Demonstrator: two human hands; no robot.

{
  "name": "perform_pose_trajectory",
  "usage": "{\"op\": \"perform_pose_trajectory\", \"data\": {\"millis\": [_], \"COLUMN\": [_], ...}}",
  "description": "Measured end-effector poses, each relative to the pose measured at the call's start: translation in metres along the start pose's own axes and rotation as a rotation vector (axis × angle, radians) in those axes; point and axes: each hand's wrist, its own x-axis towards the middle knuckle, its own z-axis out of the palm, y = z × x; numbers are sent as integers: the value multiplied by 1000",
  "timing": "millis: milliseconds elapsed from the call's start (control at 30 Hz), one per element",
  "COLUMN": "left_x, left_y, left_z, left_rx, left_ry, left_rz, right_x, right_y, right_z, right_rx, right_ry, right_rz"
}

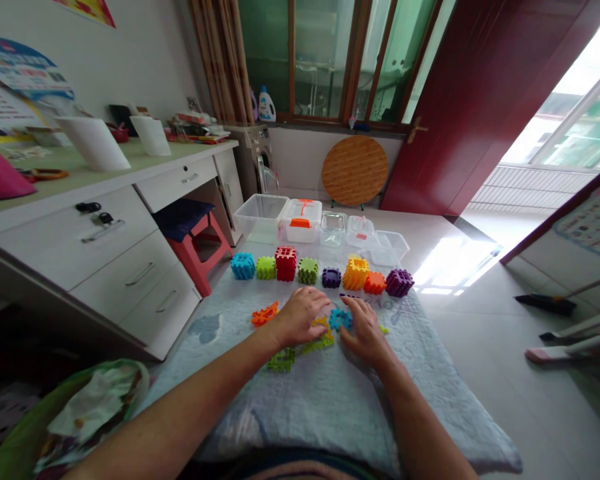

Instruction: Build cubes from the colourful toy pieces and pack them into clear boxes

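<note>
Left hand [304,315] is partly covering a yellow piece [324,341], right hand [366,329] is sitting beside a blue piece [339,319]; either gripping? Can't tell!

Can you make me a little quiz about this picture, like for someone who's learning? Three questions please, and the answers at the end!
1. Which block stands farthest left?
A. the yellow block
B. the blue block
C. the purple block

2. True or false: the red block is taller than the orange block.

3. Fill the gap: in the picture, the blue piece is between the left hand and the ____.

Key:
1. B
2. True
3. right hand
</note>
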Motion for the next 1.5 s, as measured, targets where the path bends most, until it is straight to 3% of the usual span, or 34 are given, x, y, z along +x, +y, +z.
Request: {"op": "perform_pose_trajectory", "data": {"millis": [233, 433, 633, 800, 933, 1033, 1133, 1267, 1500], "left_x": [41, 56, 51, 18, -22, -45, -56, -54, -37], "left_y": [9, 19, 15, 2, -41, -97, -154, -200, -217], "left_z": [25, 26, 18, -25, -72, -103, -121, -123, -113], "left_rx": [100, 144, 121, 47, 46, 80, 109, 138, 145], "left_ry": [-194, -289, -129, 8, 51, 63, 26, -79, -202], "left_rz": [-8, -30, 63, 113, 10, -147, -339, -432, -402], "right_x": [8, 9, 9, 8, 9, 8, 7, 6, 5], "right_y": [14, 16, 15, 15, 14, 14, 13, 14, 14], "right_z": [-4, -3, -5, -7, -7, -5, -3, -1, 0], "right_rx": [89, 89, 108, 120, 142, 146, 148, 152, 142], "right_ry": [302, 331, 366, 380, 369, 357, 339, 322, 305], "right_rz": [93, 109, 113, 117, 101, 97, 96, 93, 121]}}
